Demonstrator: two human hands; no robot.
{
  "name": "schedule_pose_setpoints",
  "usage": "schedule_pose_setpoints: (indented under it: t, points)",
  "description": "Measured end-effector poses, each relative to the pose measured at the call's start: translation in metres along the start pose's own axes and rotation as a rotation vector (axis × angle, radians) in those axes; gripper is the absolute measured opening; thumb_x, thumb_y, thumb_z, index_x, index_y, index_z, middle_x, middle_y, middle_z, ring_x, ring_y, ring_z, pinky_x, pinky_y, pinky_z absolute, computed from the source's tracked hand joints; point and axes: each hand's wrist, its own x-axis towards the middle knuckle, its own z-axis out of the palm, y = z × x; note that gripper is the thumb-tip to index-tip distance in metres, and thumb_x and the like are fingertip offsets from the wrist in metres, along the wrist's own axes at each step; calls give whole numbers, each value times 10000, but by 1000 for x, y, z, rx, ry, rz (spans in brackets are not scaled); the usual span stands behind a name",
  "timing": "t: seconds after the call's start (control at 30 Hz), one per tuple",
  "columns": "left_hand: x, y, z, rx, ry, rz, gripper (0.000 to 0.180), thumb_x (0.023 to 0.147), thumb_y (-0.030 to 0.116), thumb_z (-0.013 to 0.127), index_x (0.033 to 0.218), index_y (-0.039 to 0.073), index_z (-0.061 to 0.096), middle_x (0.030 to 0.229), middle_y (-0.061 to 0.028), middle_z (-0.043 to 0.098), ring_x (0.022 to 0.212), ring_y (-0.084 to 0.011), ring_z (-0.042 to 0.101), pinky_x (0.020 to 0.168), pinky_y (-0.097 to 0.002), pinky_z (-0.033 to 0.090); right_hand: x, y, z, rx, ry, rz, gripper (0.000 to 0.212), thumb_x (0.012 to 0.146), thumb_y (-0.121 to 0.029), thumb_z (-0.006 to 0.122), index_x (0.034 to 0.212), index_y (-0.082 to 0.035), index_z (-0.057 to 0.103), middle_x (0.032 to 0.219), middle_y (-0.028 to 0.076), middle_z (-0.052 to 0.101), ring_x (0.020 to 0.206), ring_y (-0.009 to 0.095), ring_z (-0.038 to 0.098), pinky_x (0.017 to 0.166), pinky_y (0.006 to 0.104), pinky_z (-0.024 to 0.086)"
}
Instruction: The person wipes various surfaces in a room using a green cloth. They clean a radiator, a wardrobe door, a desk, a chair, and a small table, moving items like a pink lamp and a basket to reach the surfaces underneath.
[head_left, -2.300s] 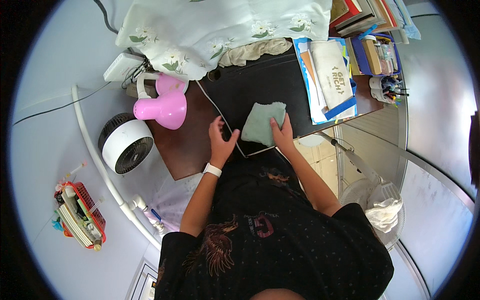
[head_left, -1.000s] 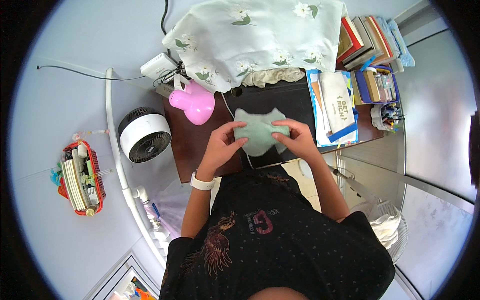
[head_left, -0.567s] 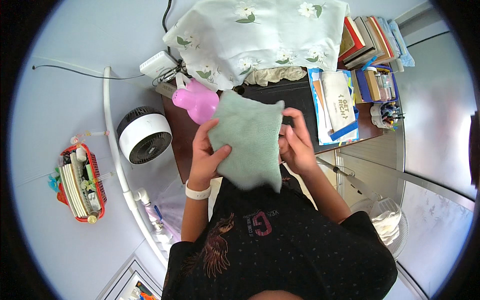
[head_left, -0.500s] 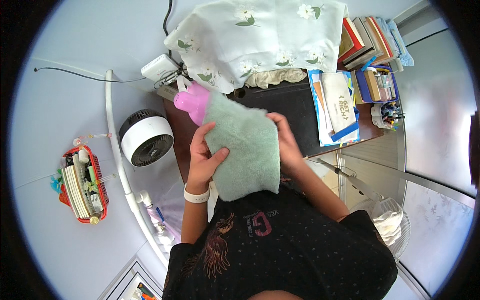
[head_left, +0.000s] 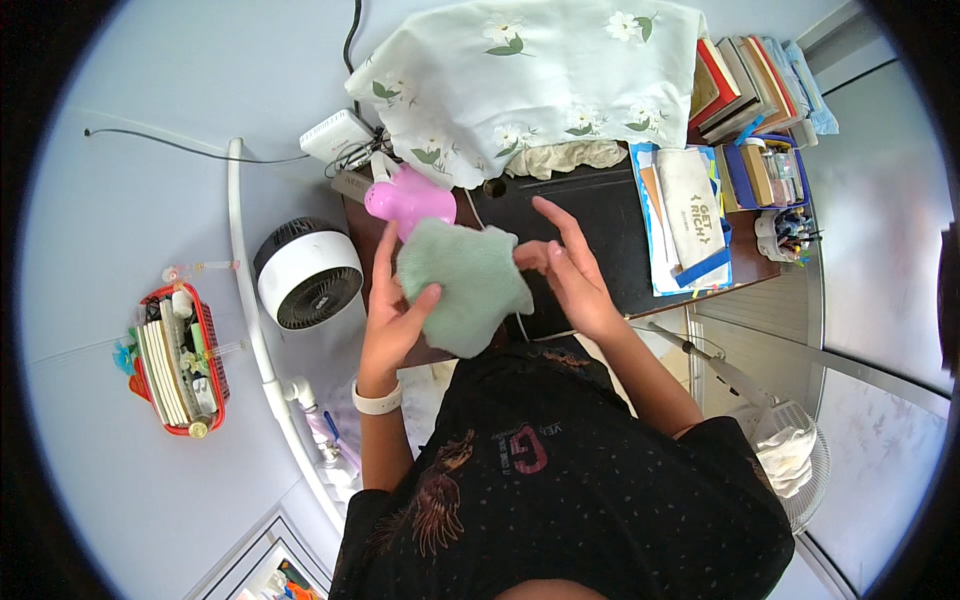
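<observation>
A pale green cloth (head_left: 462, 285), folded to a small, uneven square, hangs in front of my body above the desk's near edge. My left hand (head_left: 393, 315), with a white band at the wrist, grips its left side, thumb on top and fingers behind. At the cloth's right edge is my right hand (head_left: 575, 275), index finger stretched out and thumb apart. Its lower fingertips reach the cloth's edge; whether they touch it I cannot tell. Just beyond the cloth stands a pink plastic vessel (head_left: 425, 190) with a white upper part, its lower portion hidden.
The dark desk (head_left: 590, 215) bears papers with a white pouch (head_left: 690, 205), a blue organizer (head_left: 735, 175) and books (head_left: 735, 85). A flowered cover (head_left: 540, 75) drapes the back. Left are a white fan (head_left: 312, 278), a pipe (head_left: 243, 270) and a red basket (head_left: 215, 350); right, another fan (head_left: 812, 475).
The green cloth has gone from a large hanging sheet to a smaller folded piece. My right hand has opened beside its right edge. My left hand still grips it.
</observation>
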Motion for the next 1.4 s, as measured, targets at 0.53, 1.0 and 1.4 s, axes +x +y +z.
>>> schedule_pose_setpoints:
  t: [0.53,1.0,1.4]
  points:
    - [-47,-4,39,574,89,223,452,786,104,737,1216,40,614,978,-160,650,870,-288,637,765,-370,502,-50,-14,-20,-433,104,358,492,776,59,733,1227,-16,554,1177,80,571,1058,163,561,927,298,461]
    - [-61,-10,34,721,-148,126,376,809,12,594,1183,-14,557,1008,-143,484,937,-303,493,830,-395,425,-77,-34,19,-1581,-29,131,238,693,10,730,897,-28,612,1098,177,560,1007,298,560,813,372,461]
    - [19,-79,57,-178,-413,-247,898,833,-5,666,1516,191,117,1179,-179,597,925,-179,627,783,-302,510,-64,-7,-60,-807,416,184,242,933,-141,614,1118,-28,506,935,17,526,849,89,502,759,243,424]
